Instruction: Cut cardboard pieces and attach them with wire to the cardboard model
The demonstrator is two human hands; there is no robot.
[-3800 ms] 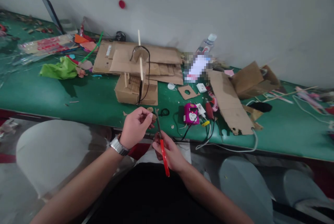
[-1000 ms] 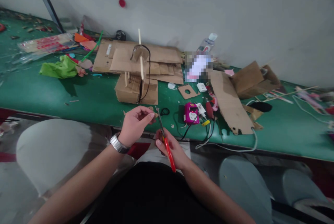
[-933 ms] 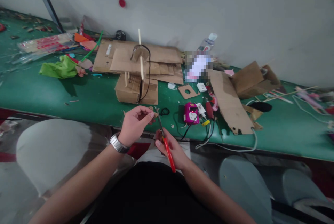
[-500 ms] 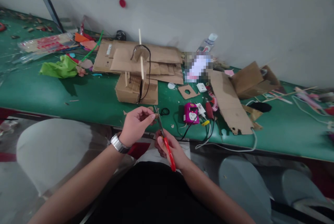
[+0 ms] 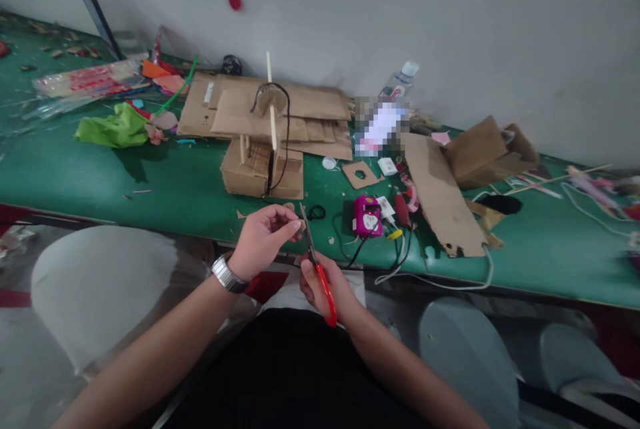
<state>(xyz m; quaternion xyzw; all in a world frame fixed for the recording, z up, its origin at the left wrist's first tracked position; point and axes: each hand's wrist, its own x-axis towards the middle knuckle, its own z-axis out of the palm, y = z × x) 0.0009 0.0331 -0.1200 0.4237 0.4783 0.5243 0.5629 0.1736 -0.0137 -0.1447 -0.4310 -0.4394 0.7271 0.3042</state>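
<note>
My left hand (image 5: 265,239), with a metal-banded watch (image 5: 229,274) on its wrist, is closed in a pinch near the table's front edge. A small brown bit, seemingly cardboard, shows at its fingertips, mostly hidden. My right hand (image 5: 343,289) is wrapped round the red handles of a pair of scissors (image 5: 327,296). The blades point up and away, right beside my left fingertips; whether they touch the bit I cannot tell. Just beyond stands a cardboard box model (image 5: 245,178) with wooden sticks, a cardboard disc (image 5: 270,101) and a black cord.
On the green table (image 5: 170,179) lie cardboard sheets (image 5: 310,106), a black ring of cord (image 5: 317,212), a magenta device (image 5: 367,216) with cables, a holed cardboard piece (image 5: 361,174) and a long cardboard strip (image 5: 440,192). A bottle (image 5: 400,79) stands by the wall. Covered chairs (image 5: 120,282) flank me.
The scissors have shifted slightly right, away from my left fingertips. Less of the brown bit shows between fingers and blades. The view has moved a little.
</note>
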